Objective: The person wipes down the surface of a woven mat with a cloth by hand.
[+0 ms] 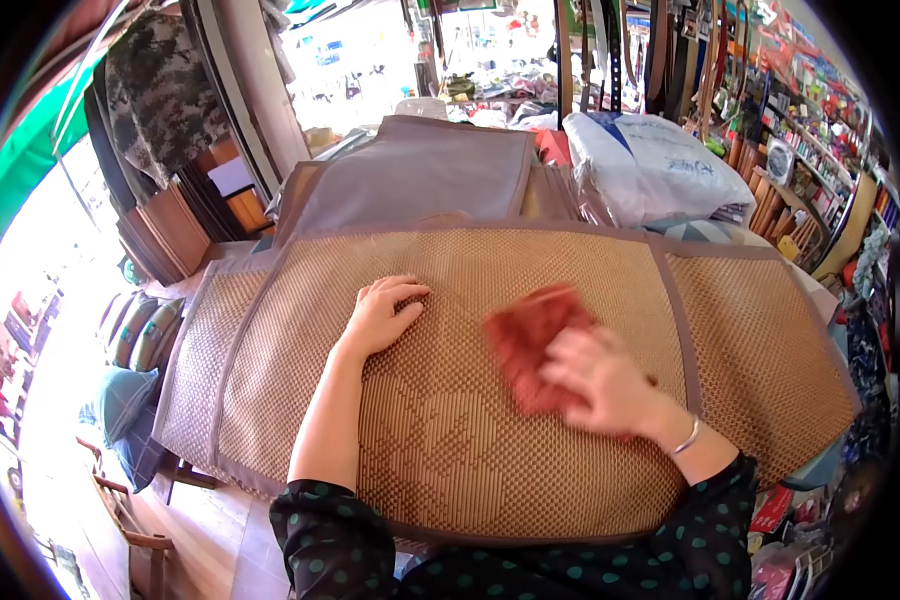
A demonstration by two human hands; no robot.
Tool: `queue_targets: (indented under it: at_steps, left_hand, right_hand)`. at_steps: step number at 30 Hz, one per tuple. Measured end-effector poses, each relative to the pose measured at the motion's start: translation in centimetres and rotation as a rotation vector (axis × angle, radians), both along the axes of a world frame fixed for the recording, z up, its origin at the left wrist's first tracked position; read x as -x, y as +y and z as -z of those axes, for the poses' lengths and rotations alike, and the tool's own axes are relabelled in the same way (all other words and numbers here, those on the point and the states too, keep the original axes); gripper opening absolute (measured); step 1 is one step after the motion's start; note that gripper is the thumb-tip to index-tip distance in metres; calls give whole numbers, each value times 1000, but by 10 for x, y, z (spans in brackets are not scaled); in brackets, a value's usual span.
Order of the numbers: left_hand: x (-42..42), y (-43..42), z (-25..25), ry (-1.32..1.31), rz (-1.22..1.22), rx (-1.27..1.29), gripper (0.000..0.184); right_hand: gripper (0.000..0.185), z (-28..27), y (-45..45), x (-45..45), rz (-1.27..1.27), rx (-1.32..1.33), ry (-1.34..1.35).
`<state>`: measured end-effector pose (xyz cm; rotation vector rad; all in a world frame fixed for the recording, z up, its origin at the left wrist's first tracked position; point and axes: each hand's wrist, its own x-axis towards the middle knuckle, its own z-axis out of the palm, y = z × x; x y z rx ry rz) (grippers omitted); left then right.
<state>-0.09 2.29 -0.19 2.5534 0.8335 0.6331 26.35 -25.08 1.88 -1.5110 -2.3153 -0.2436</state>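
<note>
A brown woven mat (450,340) with a dark fabric border and a patterned middle lies spread in front of me. My left hand (382,312) rests on it left of centre, fingers stretched out and loosely bent, holding nothing. To the right, my right hand (598,378) grips a red cloth (538,345) against or just over the mat; both are smeared by motion. The fingertips on the cloth are partly blurred, and a bracelet (687,436) circles that wrist.
Behind the mat lie a folded grey-brown mat (420,170) and a white plastic-wrapped package (660,165). Cushions (125,400) and a wooden chair (135,525) stand at the left. Belts (615,55) hang at the back, with crowded shelves (810,140) at the right.
</note>
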Motion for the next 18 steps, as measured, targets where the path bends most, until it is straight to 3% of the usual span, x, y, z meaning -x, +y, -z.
queue_targets:
  at_steps: [4,6,11,14,18]
  left_hand:
    - [0,1,-1,1,16,22,35]
    - [0,-2,-2,1,-4,11,35]
    - [1,-2,-1,-22,4,13,35]
    - [2,0,-1,-26,10,1,35]
    - [0,0,-1,6,-3,-7,35]
  right_hand:
    - [61,5,-19,46,-446,194,37]
    - [62,-1,-9,30,-451,269,120]
    - [52,13,23,-73,150,1,159]
    - [52,22,17,-124,481,4,236]
    - [52,18,12,-91,439,-33,110]
